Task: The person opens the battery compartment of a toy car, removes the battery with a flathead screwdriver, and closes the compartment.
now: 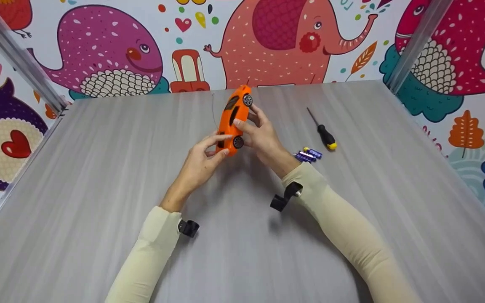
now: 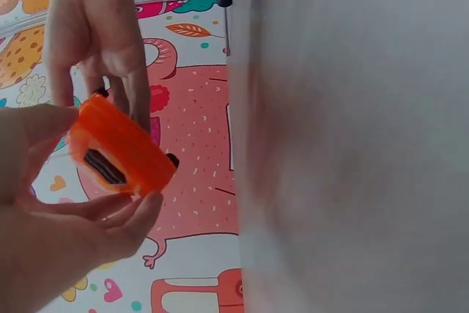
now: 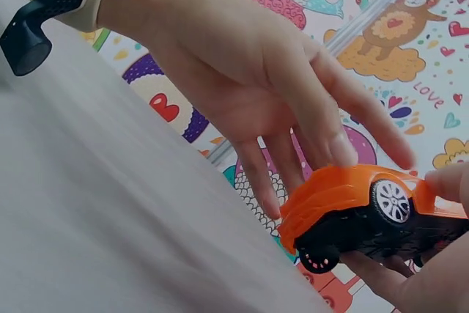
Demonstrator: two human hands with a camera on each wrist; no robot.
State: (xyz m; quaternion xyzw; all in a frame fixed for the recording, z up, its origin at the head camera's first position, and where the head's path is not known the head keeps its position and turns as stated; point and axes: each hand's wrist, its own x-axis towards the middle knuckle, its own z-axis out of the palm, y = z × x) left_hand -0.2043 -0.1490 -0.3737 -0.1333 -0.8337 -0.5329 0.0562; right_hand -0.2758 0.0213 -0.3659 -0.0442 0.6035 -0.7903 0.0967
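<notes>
An orange toy car (image 1: pixel 230 115) with black wheels is held above the table, tilted on its side with one end up. My left hand (image 1: pixel 202 162) grips its lower end between thumb and fingers; in the left wrist view this end of the car (image 2: pixel 121 144) shows a dark oblong patch. My right hand (image 1: pixel 263 136) holds the car's side near the middle, thumb on the body and fingers behind. The right wrist view shows the car's black underside and silver-spoked wheel (image 3: pixel 390 201). A thin wire (image 1: pixel 213 111) rises beside the car.
Right of the hands lies a screwdriver (image 1: pixel 326 136) with a black and yellow handle. Several purple batteries (image 1: pixel 309 155) lie together near my right wrist. The grey table (image 1: pixel 99 168) ends at a wall printed with cartoon animals (image 1: pixel 276 46), with metal posts (image 1: pixel 419 42) at the corners.
</notes>
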